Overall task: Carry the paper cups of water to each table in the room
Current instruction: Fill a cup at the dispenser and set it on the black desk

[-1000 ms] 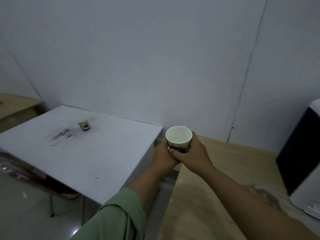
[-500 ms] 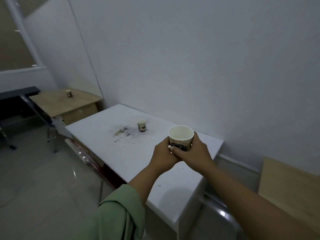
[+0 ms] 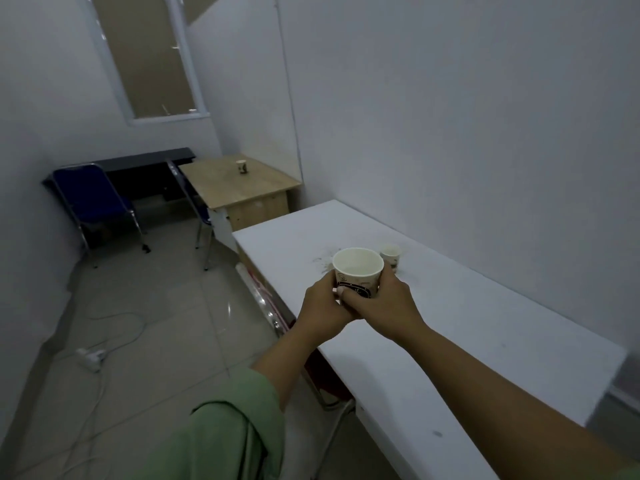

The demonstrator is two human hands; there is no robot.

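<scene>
Hands first: I see my left hand (image 3: 323,306) and right hand (image 3: 382,301) wrapped together around one paper cup (image 3: 357,271), held upright above the near long edge of the white table (image 3: 485,334). Just behind it a second cup (image 3: 390,256) stands on that table. A third cup (image 3: 241,166) stands mid-top on the wooden desk (image 3: 242,188) beyond the table's far end.

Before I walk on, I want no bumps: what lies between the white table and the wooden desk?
Head view: a narrow gap of bare floor separates the white table from the wooden desk; a blue chair stands just left of it.
</scene>
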